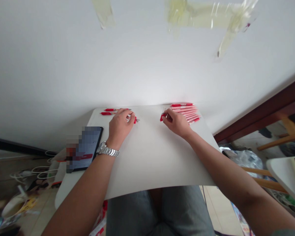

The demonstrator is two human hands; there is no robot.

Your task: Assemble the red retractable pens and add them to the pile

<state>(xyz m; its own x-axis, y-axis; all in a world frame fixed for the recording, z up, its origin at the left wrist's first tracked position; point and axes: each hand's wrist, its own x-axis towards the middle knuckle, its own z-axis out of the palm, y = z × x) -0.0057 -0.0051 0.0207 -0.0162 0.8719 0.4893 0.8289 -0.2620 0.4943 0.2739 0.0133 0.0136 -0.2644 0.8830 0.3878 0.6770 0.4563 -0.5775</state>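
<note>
My left hand, with a silver watch on its wrist, is closed around a red pen. Only the pen's red end and a small metallic bit show past my fingertips. Near the back left corner two red pens lie side by side, partly behind that hand. My right hand pinches a short red pen part; the rest of it is hidden by my fingers. Just behind and beside this hand is a row of several red pens, lying close together. My two hands are apart.
The white table stands against a white wall with yellowed tape. A phone, partly blurred out, lies at the table's left edge. Cables lie to the left. At the right are a plastic bag and wooden furniture.
</note>
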